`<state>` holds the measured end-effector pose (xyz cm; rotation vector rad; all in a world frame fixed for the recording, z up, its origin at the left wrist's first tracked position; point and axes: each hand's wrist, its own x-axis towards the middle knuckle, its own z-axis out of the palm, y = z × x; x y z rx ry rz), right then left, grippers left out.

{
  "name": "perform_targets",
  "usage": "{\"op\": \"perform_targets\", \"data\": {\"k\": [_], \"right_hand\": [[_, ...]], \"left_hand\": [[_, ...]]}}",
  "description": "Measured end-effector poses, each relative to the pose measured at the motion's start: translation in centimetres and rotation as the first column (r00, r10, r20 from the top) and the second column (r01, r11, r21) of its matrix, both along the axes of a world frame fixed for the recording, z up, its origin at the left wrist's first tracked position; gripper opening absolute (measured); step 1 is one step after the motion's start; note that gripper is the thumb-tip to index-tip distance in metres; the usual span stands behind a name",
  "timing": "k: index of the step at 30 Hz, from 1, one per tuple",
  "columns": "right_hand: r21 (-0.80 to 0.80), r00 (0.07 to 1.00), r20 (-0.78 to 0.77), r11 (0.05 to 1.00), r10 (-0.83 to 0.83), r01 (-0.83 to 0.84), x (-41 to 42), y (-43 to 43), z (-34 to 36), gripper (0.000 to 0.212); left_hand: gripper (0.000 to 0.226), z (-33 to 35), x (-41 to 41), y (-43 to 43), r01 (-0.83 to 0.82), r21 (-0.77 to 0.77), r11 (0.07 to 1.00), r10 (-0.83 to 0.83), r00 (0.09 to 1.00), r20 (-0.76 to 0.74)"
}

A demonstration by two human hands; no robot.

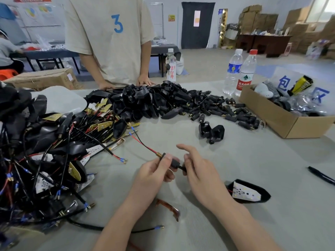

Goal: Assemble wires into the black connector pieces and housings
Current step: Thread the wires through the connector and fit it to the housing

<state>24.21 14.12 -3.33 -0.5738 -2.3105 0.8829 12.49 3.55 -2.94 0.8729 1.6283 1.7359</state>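
Observation:
My left hand (155,171) pinches a small black connector piece (174,163) with a brass tip, above the grey table (262,160). A red and black wire pair (143,143) runs out of the brass tip up and left, ending in a blue terminal. My right hand (196,169) holds the connector's other end, where a black cable stub shows; its index finger sticks out. A black housing with a white LED board (247,192) lies to the right of my right hand. A big pile of black housings (145,102) lies further back, with small connectors (232,111) spread to its right.
A tangle of wired assemblies (36,160) fills the left. A cardboard box (290,122) stands at the right, with three water bottles (244,73) behind it. A black pen (320,175) lies far right. A person in a beige shirt (108,38) stands across, hands on the table edge.

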Motion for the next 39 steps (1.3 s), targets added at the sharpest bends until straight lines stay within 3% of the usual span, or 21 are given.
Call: {"op": "perform_targets", "data": {"k": [5,9,14,22,39], "right_hand": [[0.023,1.000,-0.023,1.000,0.011,-0.010,-0.1,-0.1,0.0,0.037],[0.014,0.998,0.056,1.000,0.003,-0.003,-0.2,-0.2,0.0,0.031],[0.102,0.984,0.176,0.994,0.028,-0.047,0.0,-0.5,0.5,0.041],[0.170,0.976,0.219,0.985,-0.002,-0.037,0.1,-0.4,0.8,0.039],[0.266,0.978,0.208,0.962,0.002,-0.058,0.4,-0.1,0.8,0.040]], "left_hand": [[0.014,0.1,0.3,0.1,-0.045,0.057,0.997,0.043,0.998,0.040],[0.031,0.2,0.2,-0.1,-0.095,0.074,0.993,0.086,0.991,0.105],[0.037,-0.2,-0.2,-0.1,-0.147,0.062,0.987,0.145,0.989,0.038],[0.039,-0.6,-1.0,0.1,-0.313,0.113,0.943,0.317,0.948,-0.022],[0.038,-0.5,-1.7,-0.2,-0.406,0.215,0.888,0.425,0.904,-0.049]]}}
